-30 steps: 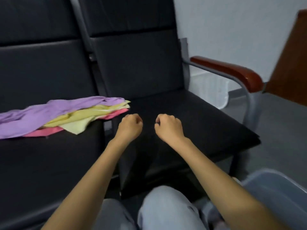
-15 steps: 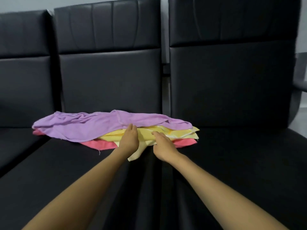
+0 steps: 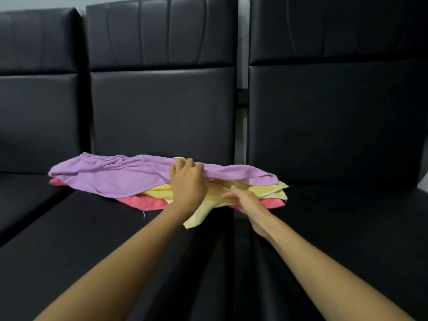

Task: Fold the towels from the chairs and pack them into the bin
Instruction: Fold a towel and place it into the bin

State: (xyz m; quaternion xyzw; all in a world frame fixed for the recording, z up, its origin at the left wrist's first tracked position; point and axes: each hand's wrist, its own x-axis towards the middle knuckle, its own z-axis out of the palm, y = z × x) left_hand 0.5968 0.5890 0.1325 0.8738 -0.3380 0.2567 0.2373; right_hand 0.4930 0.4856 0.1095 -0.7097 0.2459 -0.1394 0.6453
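Note:
A pile of towels lies on the middle black chair seat (image 3: 115, 232). A crumpled purple towel (image 3: 111, 176) is on top, a yellow towel (image 3: 271, 191) under it, a pink towel (image 3: 148, 202) at the bottom. My left hand (image 3: 187, 181) grips the purple towel's front edge, fingers curled over the cloth. My right hand (image 3: 245, 200) reaches into the yellow towel's folds just right of it; its fingertips are hidden in the cloth. A yellow corner (image 3: 196, 218) hangs toward me. The bin is out of view.
Three black padded chairs stand in a row with upright backs (image 3: 162, 107). A narrow gap (image 3: 240, 126) separates the middle and right chairs. The right chair seat (image 3: 347, 228) is bare black padding.
The view has swung left from the right chair to the pile. Both hands, fists in the air a second ago, have reached the pile; my left hand has moved up onto the purple towel.

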